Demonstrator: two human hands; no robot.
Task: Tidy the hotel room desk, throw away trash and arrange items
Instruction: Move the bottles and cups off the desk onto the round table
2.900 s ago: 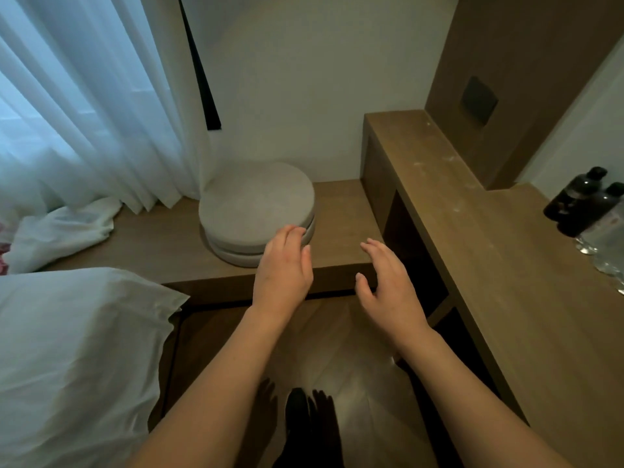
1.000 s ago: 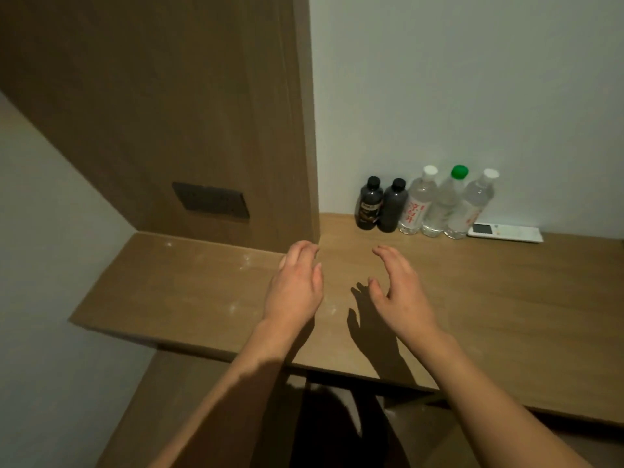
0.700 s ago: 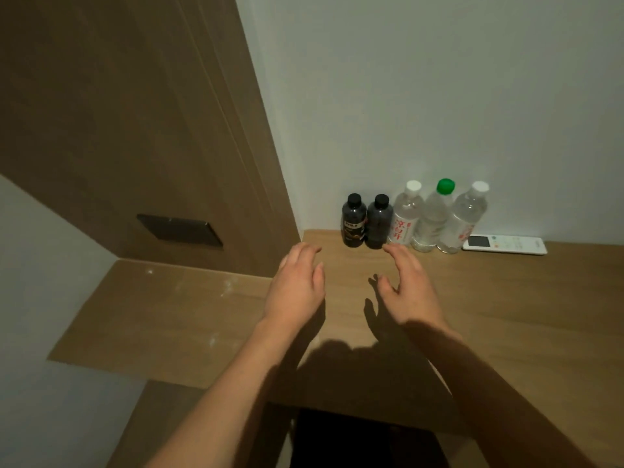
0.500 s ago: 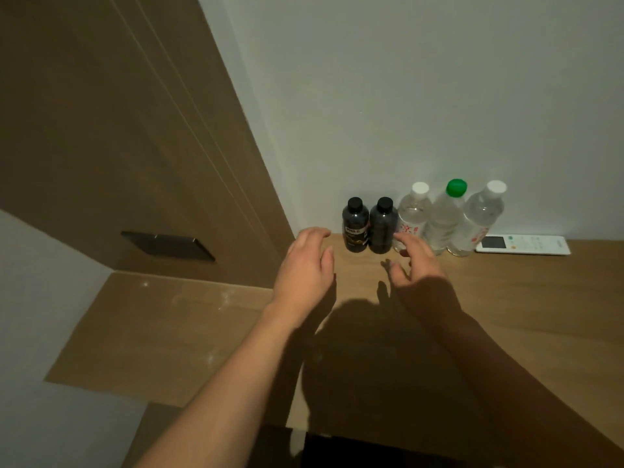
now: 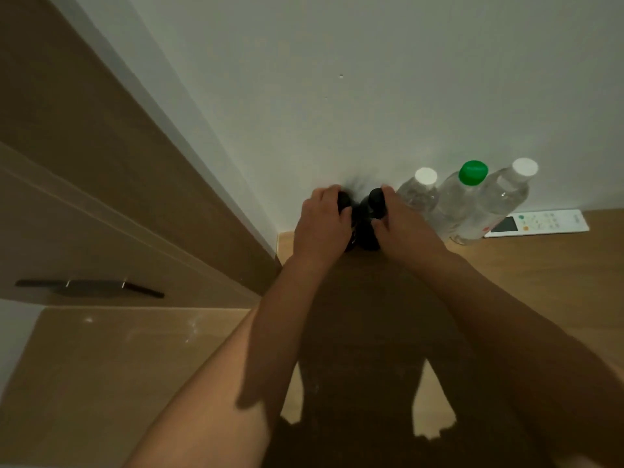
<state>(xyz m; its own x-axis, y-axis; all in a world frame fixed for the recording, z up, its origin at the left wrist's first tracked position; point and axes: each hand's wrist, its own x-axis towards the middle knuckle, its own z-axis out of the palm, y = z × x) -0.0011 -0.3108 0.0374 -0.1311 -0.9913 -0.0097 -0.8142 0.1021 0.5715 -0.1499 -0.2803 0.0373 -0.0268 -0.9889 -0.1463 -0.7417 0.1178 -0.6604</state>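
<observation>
Head view: at frame centre, against the wall, the left hand [image 5: 322, 221] curls round the left dark bottle [image 5: 345, 200] and the right hand [image 5: 403, 221] grips the right dark bottle [image 5: 369, 219], both apparently standing on the desk [image 5: 526, 265]. Three clear bottles [image 5: 462, 201] stand just right.

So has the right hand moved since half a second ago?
Yes. The right hand has gone forward toward the wall and now grips the right dark bottle, next to the clear bottles.
</observation>
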